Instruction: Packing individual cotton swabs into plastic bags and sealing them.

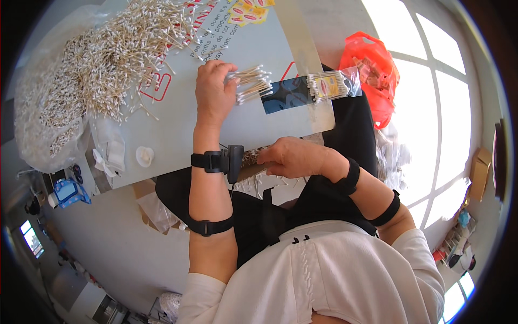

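Note:
My left hand (pixel 215 89) rests on the table at the left end of a loose bundle of cotton swabs (pixel 252 85). Its thumb and fingers close around that end, and the white tips fan out to the right. Below the table's front edge, my right hand (pixel 294 157) is curled with its fingertips pointing left, beside a small heap of cotton swabs (pixel 251 156) near my lap. Whatever is between its fingertips is hidden. A clear packet of cotton swabs (pixel 328 86) with a yellow label lies at the table's right edge, partly on a dark strip (pixel 288 94).
A large pile of cotton swabs (pixel 124 59) spills from a clear bag at the back left. Yellow label cards (pixel 249 11) lie at the back. A small white cup-like piece (pixel 144 156) is near the front left. A red plastic bag (pixel 372 75) sits beyond the right edge.

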A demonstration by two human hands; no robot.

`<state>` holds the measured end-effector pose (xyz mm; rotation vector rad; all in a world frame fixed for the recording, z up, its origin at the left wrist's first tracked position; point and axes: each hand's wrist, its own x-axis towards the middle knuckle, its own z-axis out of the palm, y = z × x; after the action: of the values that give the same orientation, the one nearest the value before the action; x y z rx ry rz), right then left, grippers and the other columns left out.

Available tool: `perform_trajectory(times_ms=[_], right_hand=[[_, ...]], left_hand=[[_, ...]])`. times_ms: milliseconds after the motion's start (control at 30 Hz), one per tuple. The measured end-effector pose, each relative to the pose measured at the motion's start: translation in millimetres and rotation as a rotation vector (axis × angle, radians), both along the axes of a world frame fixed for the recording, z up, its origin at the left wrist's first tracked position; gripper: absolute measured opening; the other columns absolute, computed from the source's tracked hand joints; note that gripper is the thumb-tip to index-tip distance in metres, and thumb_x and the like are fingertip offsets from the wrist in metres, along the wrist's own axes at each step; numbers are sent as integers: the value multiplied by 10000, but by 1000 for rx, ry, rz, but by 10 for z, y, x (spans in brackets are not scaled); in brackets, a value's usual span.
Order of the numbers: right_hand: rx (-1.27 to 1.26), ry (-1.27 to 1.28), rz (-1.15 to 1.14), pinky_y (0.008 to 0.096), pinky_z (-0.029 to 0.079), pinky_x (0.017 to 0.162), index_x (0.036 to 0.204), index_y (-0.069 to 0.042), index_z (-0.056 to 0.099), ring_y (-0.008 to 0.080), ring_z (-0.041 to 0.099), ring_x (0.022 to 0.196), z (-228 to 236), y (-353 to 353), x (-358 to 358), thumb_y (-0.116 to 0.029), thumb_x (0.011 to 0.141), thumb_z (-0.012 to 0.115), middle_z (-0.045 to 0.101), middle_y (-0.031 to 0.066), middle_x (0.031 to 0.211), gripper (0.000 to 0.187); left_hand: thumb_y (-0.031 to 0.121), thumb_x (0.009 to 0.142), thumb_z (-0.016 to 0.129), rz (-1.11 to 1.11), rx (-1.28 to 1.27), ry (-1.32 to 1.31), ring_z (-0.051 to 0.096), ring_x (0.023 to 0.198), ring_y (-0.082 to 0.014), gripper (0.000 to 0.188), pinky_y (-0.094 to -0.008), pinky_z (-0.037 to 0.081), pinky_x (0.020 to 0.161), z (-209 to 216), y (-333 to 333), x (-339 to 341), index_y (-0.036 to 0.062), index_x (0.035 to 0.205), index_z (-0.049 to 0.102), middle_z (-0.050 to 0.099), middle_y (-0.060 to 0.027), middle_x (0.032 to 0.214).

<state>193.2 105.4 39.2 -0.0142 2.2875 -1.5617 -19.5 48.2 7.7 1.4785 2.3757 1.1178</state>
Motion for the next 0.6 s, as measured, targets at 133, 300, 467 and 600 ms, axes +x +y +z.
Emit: perform_trajectory(times_ms=[133, 300, 467, 600], right_hand=[[33, 25, -158, 436, 517, 754, 969, -24, 690, 372, 656, 827, -70, 37, 44, -106, 797, 697, 673, 182, 793, 191], [38, 15, -181, 425, 521, 749, 984, -22, 691, 366, 661, 826, -76, 44, 59, -115, 800, 703, 679, 184, 811, 206], [-65, -62, -216, 417, 525, 753, 990, -15, 690, 354, 667, 817, 6, 139, 58, -118, 807, 702, 683, 170, 803, 210], [-34, -3, -249, 399, 528, 742, 985, -7, 682, 350, 665, 808, -10, 170, 53, -112, 806, 698, 681, 170, 791, 208]], left_hand=[[16, 715, 740, -34, -24, 58, 550, 987, -269, 194, -382, 473, 858, 58, 69, 53, 93, 886, 687, 595, -38, 950], [25, 710, 750, -96, -48, 130, 549, 939, -266, 144, -381, 467, 829, 32, 155, 39, 87, 800, 657, 581, -35, 884], [27, 744, 728, -58, -6, 99, 562, 940, -275, 121, -378, 479, 835, 20, 223, -73, 70, 828, 651, 598, -43, 881], [27, 762, 709, -67, -113, 217, 564, 934, -283, 102, -382, 479, 832, 57, 297, -182, 69, 839, 656, 604, -53, 883]])
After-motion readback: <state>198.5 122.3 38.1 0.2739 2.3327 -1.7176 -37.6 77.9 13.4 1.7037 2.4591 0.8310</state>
